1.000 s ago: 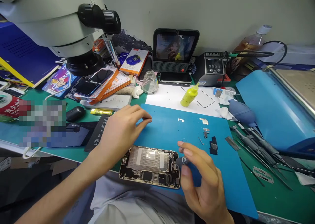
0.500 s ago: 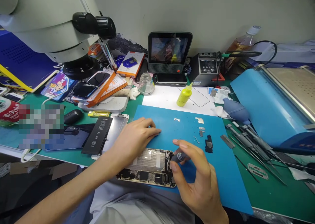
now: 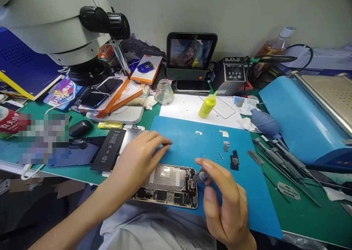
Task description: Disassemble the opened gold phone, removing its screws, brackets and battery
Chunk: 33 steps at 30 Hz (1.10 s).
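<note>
Phone [image 3: 168, 186] lies face up, internals bared, at the near edge of the mat [image 3: 176, 128]. Its long axis runs left to right across the person, right end slightly nearer the body; the board strip follows the near edge. Which end is the top cannot be established.

Right hand [image 3: 229, 202]: just off the phone's right end, grip clamped on the tool [image 3: 200, 177]. The tool's blunt end points left, toward the phone; contact not determinable, tip not visible. From this grip the phone lies leftward.

Left hand [image 3: 137, 153]: over and beyond the phone's left part, forearm crossing it. Thumb and fingertips close together; cannot tell whether they meet or pinch anything. Right hand's grip is the nearer to the phone's right end.

Battery [image 3: 108, 151]: left of the phone, long axis pointing away from the person.
</note>
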Each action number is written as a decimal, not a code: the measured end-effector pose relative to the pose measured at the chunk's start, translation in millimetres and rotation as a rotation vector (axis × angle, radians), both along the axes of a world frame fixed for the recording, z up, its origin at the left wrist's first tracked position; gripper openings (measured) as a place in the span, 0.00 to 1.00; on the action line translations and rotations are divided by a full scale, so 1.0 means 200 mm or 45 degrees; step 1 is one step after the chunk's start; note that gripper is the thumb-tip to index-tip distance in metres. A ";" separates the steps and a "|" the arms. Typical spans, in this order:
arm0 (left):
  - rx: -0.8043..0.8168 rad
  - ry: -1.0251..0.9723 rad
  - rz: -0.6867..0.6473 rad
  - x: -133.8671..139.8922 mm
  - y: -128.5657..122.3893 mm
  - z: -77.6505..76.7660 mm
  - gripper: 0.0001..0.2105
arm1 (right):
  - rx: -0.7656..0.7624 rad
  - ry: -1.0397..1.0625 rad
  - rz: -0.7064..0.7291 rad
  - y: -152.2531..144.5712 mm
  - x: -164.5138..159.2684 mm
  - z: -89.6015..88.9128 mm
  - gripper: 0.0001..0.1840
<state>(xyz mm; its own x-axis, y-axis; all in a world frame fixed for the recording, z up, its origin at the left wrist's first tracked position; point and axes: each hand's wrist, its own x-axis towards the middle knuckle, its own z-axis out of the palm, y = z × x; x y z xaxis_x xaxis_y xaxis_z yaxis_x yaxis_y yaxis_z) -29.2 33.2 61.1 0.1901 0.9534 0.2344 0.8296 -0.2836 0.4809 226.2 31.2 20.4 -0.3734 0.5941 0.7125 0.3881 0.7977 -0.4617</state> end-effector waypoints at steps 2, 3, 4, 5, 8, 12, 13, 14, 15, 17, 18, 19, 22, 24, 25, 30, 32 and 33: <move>-0.028 -0.045 -0.042 0.04 -0.06 0.01 0.04 | -0.004 -0.003 -0.031 0.00 -0.01 0.00 0.38; -0.048 -0.064 -0.075 0.07 -0.08 0.01 0.04 | -0.012 -0.001 -0.043 0.00 -0.01 -0.01 0.39; -0.068 -0.080 -0.108 0.09 -0.11 0.01 0.04 | -0.024 0.008 -0.050 -0.01 -0.01 -0.01 0.40; -0.086 -0.093 -0.137 0.12 -0.12 0.00 0.05 | -0.040 0.026 -0.058 -0.01 -0.01 -0.02 0.41; -0.119 -0.119 -0.199 0.17 -0.15 -0.03 0.06 | -0.141 0.115 -0.106 -0.04 -0.02 -0.03 0.42; -0.140 -0.140 -0.235 0.19 -0.16 -0.07 0.04 | -0.285 0.254 -0.106 -0.05 -0.02 -0.02 0.37; -0.142 -0.147 -0.238 0.20 -0.16 -0.08 0.04 | -0.304 0.280 -0.095 -0.04 -0.03 -0.02 0.37; -0.141 -0.156 -0.240 0.20 -0.16 -0.08 0.04 | -0.316 0.297 -0.087 -0.04 -0.03 -0.01 0.37; -0.142 -0.163 -0.241 0.20 -0.16 -0.08 0.04 | -0.322 0.307 -0.079 -0.04 -0.03 -0.01 0.37; -0.144 -0.175 -0.243 0.20 -0.16 -0.08 0.04 | -0.327 0.304 -0.072 -0.04 -0.02 -0.01 0.38; -0.146 -0.177 -0.243 0.20 -0.16 -0.08 0.04 | -0.327 0.295 -0.071 -0.04 -0.02 -0.01 0.38; -0.148 -0.176 -0.241 0.20 -0.16 -0.08 0.04 | -0.323 0.281 -0.073 -0.04 -0.02 -0.02 0.38; -0.156 -0.169 -0.225 0.19 -0.17 -0.08 0.06 | -0.299 0.231 -0.088 -0.05 -0.01 -0.04 0.40; -0.164 -0.169 -0.215 0.19 -0.17 -0.08 0.07 | -0.286 0.197 -0.096 -0.05 -0.01 -0.05 0.41; -0.167 -0.170 -0.210 0.19 -0.17 -0.08 0.07 | -0.281 0.187 -0.099 -0.05 -0.01 -0.05 0.42; -0.179 -0.168 -0.193 0.19 -0.17 -0.08 0.07 | -0.244 0.188 -0.113 -0.04 -0.01 -0.04 0.41; -0.183 -0.168 -0.194 0.19 -0.17 -0.09 0.06 | -0.243 0.177 -0.115 -0.04 -0.01 -0.04 0.41; -0.182 -0.169 -0.193 0.19 -0.17 -0.09 0.06 | -0.242 0.167 -0.116 -0.04 -0.01 -0.04 0.42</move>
<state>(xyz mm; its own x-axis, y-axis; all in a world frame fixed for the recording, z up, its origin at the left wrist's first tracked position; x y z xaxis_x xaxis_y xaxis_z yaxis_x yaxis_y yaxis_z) 9.1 -1.5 43.3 0.3099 0.9417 0.1314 0.7099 -0.3211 0.6269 223.5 23.4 11.9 -0.2242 0.7492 0.6233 0.3813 0.6560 -0.6514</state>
